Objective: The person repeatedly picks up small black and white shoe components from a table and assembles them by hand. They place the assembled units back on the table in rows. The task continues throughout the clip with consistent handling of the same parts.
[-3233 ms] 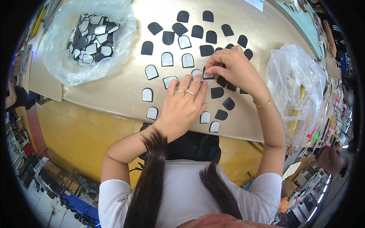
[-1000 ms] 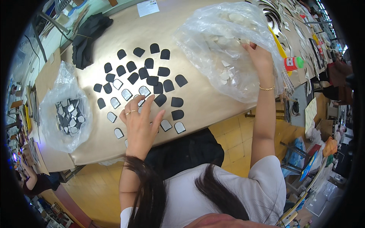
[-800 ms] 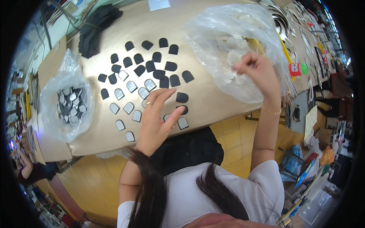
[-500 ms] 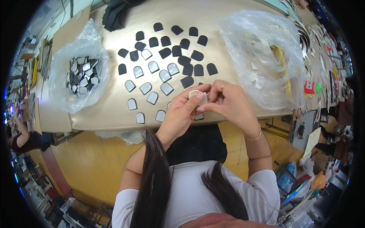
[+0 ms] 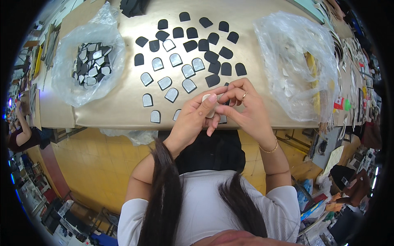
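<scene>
Above the table's near edge, my left hand (image 5: 193, 116) holds a small cream-coloured piece (image 5: 211, 113) with one rounded end, the thumb pressed on its face. My right hand (image 5: 246, 107) pinches at the right edge of the piece; its fingertips partly hide that edge. Whether a thin layer sits between those fingertips cannot be made out. Beyond my hands, several black arch-shaped pieces (image 5: 226, 69) lie scattered on the table. Nearer and to the left are several similar pieces with shiny grey faces (image 5: 165, 83) and dark edges. My forearms partly cover the nearest ones.
On the left, an open clear plastic bag (image 5: 61, 88) holds a heap of black and grey pieces. A larger clear bag (image 5: 283, 49) with pale scraps lies on the right, near a red bottle with a green cap (image 5: 342, 103). Dark cloth (image 5: 133, 7) lies at the far edge.
My view has shifted, so the table sits higher in it. The cream piece has turned in my left hand, whose lower fingers now extend. My right fingers have moved along its edge.
</scene>
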{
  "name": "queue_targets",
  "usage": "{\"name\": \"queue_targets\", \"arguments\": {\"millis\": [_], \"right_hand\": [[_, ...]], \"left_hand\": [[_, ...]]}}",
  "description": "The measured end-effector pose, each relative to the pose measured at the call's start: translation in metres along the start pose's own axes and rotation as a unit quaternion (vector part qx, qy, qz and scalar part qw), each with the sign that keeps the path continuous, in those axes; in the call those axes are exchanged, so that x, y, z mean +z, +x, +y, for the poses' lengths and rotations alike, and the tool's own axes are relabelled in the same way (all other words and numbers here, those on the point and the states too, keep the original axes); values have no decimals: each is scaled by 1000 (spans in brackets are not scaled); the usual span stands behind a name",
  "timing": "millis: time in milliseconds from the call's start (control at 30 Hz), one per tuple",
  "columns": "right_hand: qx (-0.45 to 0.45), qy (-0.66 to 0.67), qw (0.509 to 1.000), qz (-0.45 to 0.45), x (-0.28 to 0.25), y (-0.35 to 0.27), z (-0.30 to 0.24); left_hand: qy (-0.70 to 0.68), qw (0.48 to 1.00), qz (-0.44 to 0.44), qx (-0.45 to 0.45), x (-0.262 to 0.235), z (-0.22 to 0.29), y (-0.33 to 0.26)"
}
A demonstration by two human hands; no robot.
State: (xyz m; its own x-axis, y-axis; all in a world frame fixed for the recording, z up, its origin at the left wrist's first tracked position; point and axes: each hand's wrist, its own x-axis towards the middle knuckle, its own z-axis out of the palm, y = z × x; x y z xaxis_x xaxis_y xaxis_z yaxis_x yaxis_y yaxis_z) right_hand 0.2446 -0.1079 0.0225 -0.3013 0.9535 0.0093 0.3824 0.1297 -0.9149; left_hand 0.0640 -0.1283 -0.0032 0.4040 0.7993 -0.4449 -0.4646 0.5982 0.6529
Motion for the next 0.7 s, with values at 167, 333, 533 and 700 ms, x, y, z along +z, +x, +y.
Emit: {"name": "queue_targets", "arguments": {"millis": [167,333,533,700], "right_hand": [[-9,-4,998,58,-36,-15,14],[67,-408,867,278,-130,-27,37],[262,-472,770,339,-139,-30,30],[-71,-185,972,124,-53,-29,0]], "left_hand": [[-35,999,-24,-11,0,-1,0],[-180,977,-98,-51,-8,-1,-1],[-209,969,-119,-64,-9,-6,-2],[-142,981,-128,-17,-4,-9,-6]]}}
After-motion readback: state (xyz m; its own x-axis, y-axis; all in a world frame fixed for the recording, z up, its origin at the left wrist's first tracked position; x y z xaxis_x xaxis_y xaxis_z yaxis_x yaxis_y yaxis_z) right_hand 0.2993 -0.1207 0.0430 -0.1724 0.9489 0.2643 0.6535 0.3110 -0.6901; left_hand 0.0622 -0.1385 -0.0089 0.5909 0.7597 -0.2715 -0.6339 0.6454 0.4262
